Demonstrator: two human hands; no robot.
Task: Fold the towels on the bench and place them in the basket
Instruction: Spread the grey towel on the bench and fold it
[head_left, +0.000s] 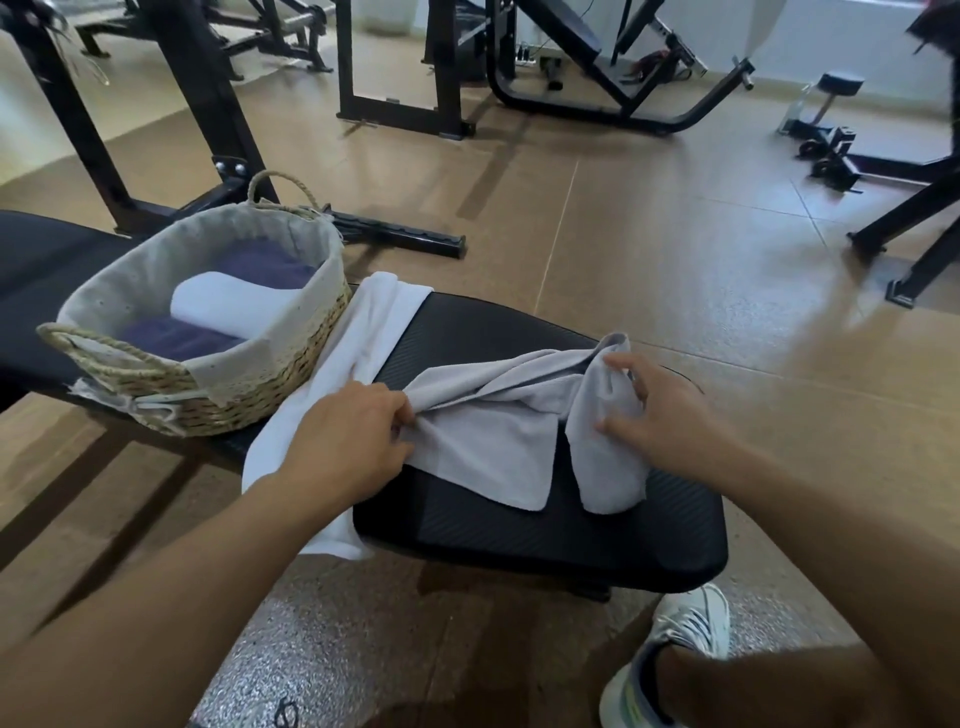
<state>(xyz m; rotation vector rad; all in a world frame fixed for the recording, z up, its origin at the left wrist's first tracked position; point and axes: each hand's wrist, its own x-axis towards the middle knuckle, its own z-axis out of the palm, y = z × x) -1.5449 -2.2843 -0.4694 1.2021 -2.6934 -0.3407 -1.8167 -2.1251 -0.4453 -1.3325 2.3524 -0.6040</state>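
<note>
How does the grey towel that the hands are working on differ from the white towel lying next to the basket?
The grey towel is bunched and twisted on the bench pad; the white towel lies in a long strip, one end hanging over the near edge. The left hand and right hand both grip the grey towel; the left hand only lies over the white one. The white towel touches the basket; the grey does not. Both are unfolded.

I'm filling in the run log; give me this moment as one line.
left hand pinches grey towel | right hand grips its other end | white towel unfolded | basket holds folded towels
</note>
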